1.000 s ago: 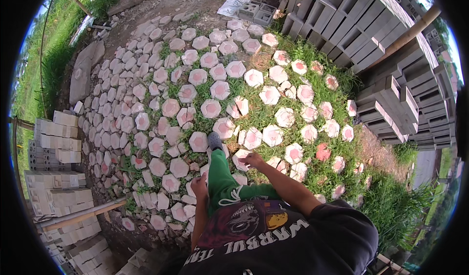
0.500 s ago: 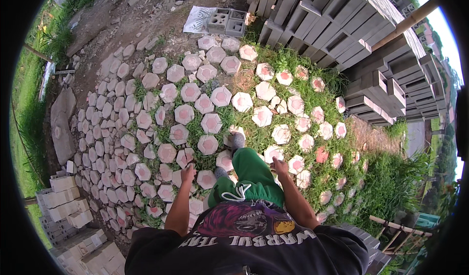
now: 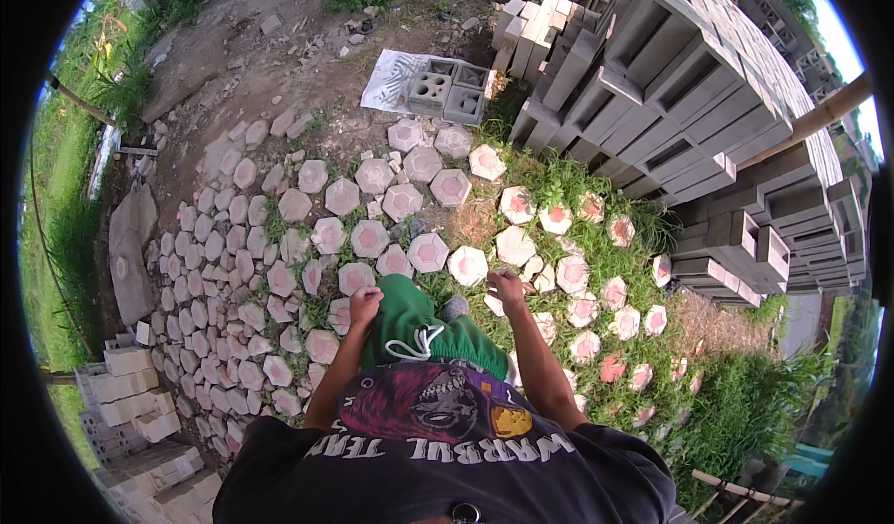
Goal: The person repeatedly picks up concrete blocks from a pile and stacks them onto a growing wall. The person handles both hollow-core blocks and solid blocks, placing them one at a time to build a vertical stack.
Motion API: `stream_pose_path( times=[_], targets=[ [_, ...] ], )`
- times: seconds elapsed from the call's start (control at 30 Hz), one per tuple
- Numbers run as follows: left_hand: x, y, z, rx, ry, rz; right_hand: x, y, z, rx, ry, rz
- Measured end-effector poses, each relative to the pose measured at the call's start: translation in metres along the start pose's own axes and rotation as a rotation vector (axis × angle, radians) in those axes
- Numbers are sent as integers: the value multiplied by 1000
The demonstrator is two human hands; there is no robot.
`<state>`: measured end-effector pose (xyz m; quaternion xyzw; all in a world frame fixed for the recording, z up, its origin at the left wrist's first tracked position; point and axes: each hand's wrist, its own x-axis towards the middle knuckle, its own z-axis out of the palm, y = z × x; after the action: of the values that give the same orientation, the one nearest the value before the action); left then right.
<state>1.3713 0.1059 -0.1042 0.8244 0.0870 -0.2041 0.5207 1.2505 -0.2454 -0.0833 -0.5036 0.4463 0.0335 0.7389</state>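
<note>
My left hand [image 3: 365, 304] hangs at my left thigh beside the green shorts [image 3: 410, 324], its fingers curled in. Ahead of my right hip, my right hand [image 3: 506, 288] is also held with bent fingers, above the paving. No object shows in either hand. Beneath them lie hexagonal stepping stones [image 3: 428, 252], pale with pinkish centres, set apart in grass. One grey shoe [image 3: 454, 308] shows between my hands; the other foot is hidden.
Grey hollow concrete blocks [image 3: 652, 86] are stacked high at the right, with a bamboo pole [image 3: 810, 119] across them. A few blocks [image 3: 447, 88] sit by a white sheet [image 3: 389, 79] ahead. More blocks [image 3: 126, 384] stand at the lower left. A flat slab [image 3: 130, 254] lies at the left.
I have stepped forward: the stones, sheet and block stacks sit lower in view. My left leg has swung ahead, and both hands have risen in the picture.
</note>
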Motion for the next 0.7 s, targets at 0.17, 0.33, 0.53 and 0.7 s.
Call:
stream_pose_path(
  times=[0.17,0.33,0.53,0.7],
  targets=[
    [77,41,2,63,93,45,56,-41,41,-35,13,43],
    [180,119,30,253,6,-95,118,-59,63,-20,111,200],
    [356,195,35,200,40,48,191,-123,87,-68,298,316],
    [487,242,26,83,97,-44,227,-199,90,-207,401,286]
  ],
)
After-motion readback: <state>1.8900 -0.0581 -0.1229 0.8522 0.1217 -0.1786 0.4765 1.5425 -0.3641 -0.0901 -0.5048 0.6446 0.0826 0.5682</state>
